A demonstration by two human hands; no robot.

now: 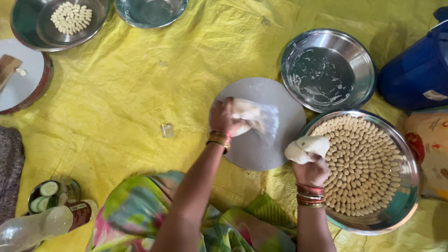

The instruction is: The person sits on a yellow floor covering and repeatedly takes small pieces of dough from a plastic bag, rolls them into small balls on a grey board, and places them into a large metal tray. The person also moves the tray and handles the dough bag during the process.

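Left hand [224, 119] is pressing a clear plastic-wrapped dough lump [254, 116] on the round grey board [261, 154]; right hand [311, 170], just rightward, is clamping a white dough ball [308, 147].

A bright yellow sheet [140, 84] covered the floor. The round board [275, 154] at centre was plain grey, the dough lump [305, 148] off-white. Pale cream pieces filled the silver tray [410, 186] at lower right. A deep blue container [417, 74] stood at upper right. The floral garment [126, 214] at the bottom mixed green, pink and yellow.
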